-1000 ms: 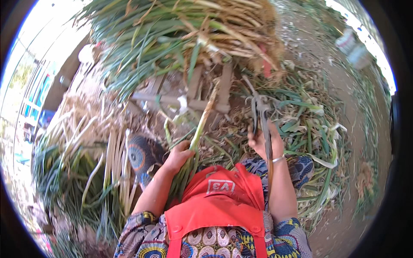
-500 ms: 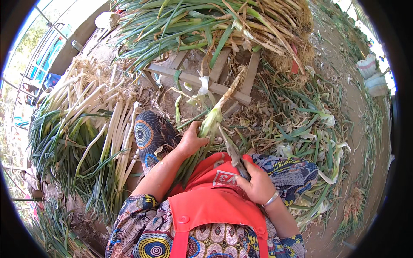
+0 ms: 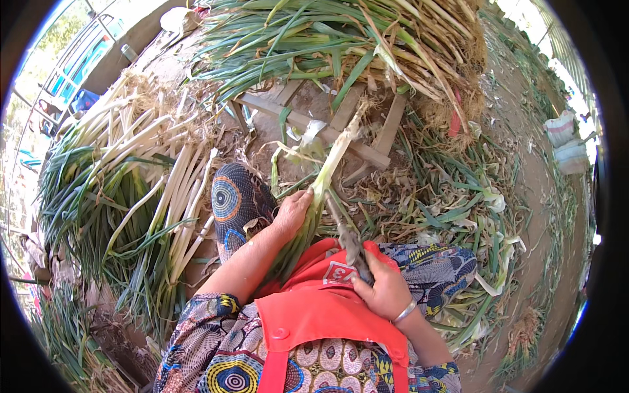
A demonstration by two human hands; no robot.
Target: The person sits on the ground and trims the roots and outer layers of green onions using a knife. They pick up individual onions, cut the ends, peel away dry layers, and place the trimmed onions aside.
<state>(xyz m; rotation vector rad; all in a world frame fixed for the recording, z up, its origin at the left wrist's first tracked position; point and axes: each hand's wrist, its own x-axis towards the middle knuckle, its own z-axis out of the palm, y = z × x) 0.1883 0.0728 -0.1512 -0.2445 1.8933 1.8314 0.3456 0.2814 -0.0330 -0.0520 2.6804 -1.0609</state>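
My left hand (image 3: 294, 213) is closed around a long green onion (image 3: 329, 165), whose pale stalk and roots point up and away, with its green leaves hanging over my lap. In my right hand (image 3: 385, 284) is a slender grey wand-like tool (image 3: 354, 245) with a lumpy, wrapped-looking handle. The tool's thin tip lies right beside the onion stalk, near my left fingers. Whether the tip touches the stalk I cannot tell. A red apron (image 3: 331, 313) lies under both hands.
Beyond my hands, a wooden stand (image 3: 308, 124) bears a big heap of unpeeled green onions (image 3: 314, 42). White-stalked peeled onions (image 3: 124, 154) are piled at the left. Stripped leaves (image 3: 458, 223) litter the ground at the right. Pale sacks (image 3: 567, 147) stand at the far right.
The onion's stalk shows cleaner and whiter than before, with loose skin gone from its middle. My right hand and the tool have shifted slightly left; the view has turned a little.
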